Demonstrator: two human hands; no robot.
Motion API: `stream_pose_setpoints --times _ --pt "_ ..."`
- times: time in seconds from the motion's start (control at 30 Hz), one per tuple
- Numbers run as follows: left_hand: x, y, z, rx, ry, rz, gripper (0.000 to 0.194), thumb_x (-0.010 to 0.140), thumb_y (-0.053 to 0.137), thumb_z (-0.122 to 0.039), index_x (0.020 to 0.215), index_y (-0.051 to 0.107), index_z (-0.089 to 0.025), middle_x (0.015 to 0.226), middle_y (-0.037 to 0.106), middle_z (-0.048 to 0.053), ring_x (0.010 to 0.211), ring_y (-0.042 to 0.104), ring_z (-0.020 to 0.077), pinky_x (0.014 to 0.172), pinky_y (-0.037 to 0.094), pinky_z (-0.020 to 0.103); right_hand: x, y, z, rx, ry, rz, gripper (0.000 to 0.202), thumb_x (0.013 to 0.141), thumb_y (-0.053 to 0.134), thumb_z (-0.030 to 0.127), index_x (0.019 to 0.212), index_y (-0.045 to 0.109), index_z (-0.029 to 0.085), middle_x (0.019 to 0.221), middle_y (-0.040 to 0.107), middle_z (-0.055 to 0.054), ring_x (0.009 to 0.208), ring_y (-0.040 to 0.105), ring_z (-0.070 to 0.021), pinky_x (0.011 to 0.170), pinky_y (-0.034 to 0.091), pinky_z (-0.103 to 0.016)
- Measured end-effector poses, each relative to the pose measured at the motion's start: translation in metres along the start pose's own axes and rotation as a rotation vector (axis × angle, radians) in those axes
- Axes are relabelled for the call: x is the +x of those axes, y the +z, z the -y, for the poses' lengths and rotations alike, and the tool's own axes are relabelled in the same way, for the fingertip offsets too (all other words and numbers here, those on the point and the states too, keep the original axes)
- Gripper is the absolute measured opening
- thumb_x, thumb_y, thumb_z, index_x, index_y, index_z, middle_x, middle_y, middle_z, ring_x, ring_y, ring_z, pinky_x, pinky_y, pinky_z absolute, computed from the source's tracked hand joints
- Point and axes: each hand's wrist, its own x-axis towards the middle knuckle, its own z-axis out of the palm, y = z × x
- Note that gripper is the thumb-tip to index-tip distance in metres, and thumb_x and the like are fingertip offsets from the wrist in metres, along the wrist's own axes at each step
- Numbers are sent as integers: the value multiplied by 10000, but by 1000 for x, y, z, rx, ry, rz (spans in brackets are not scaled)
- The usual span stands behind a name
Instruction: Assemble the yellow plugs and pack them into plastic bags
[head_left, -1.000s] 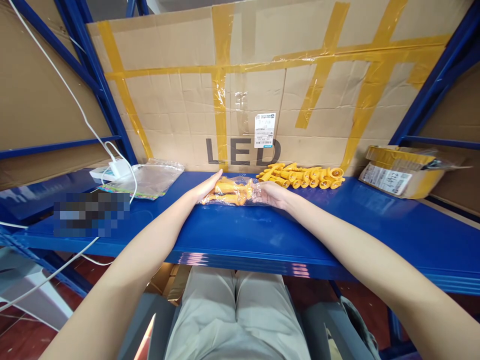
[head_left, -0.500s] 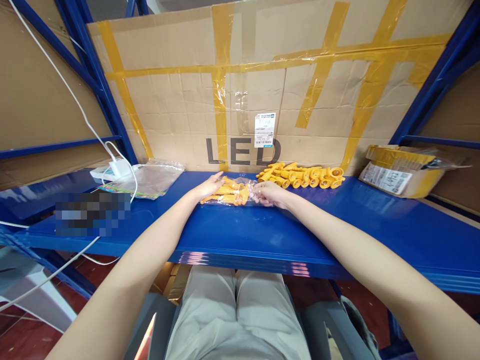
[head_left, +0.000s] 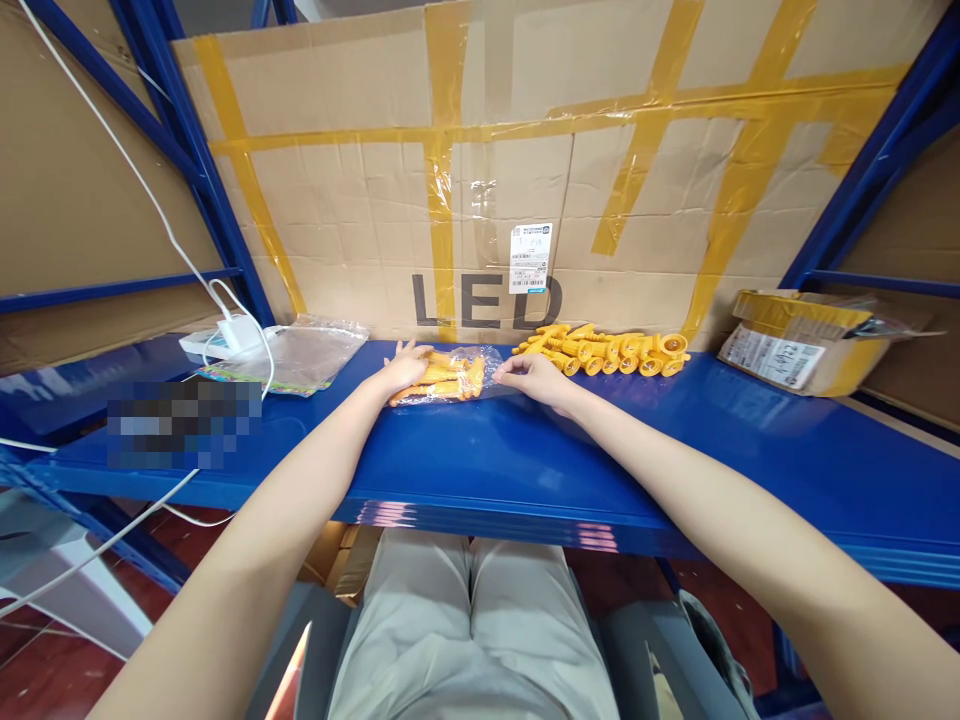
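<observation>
On the blue shelf (head_left: 675, 440), at centre far, lies a clear bag (head_left: 442, 375) of yellow parts. Left hand (head_left: 403, 368) rests flat on the bag's left end, fingers spread, not clenched. Right hand (head_left: 531, 375) pinches the bag's right edge between fingertips. Just right of the bag, loose yellow parts (head_left: 607, 352) lie in a pile against the cardboard (head_left: 525, 160), which is printed "LED" and carries a white barcode label (head_left: 530, 258). Far left: empty bags (head_left: 300, 355) and a white charger (head_left: 236, 335). Far right: a taped carton (head_left: 799, 340).
</observation>
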Motion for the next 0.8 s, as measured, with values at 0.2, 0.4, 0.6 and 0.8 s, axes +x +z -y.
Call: stream_pose_setpoints --times 0.2,0.4,0.6,0.8 --pt "-21 -12 -32 123 -37 27 333 829 419 -424 1009 640 -250 1335 570 52 1422 191 337 1120 54 593 9 -15 -13 -507 -111 -199 143 770 634 216 641 580 188 885 625 -69 982 533 -252 835 384 -376" --pt "-29 -12 -52 318 -2 23 434 920 292 -454 1089 588 -186 1133 677 107 1099 596 283 968 419 402 11 -22 -19 -674 -38 -357 138 807 599 264 711 534 190 997 603 -103 1033 521 -280 819 396 -397" --pt "-32 -7 -58 481 75 10 657 870 316 -633 1278 534 -167 1271 605 133 1170 557 295 951 423 352 14 -19 -19 -405 231 -383 232 836 592 330 691 464 202 723 639 -51 693 601 -188 651 457 -300" --pt "-33 -7 -66 368 88 -44 573 827 470 -601 1170 635 -173 1011 707 111 1006 635 293 871 463 335 11 -14 -13 91 325 -279 107 865 582 190 771 542 161 756 695 -58 596 614 -110 557 463 -209"
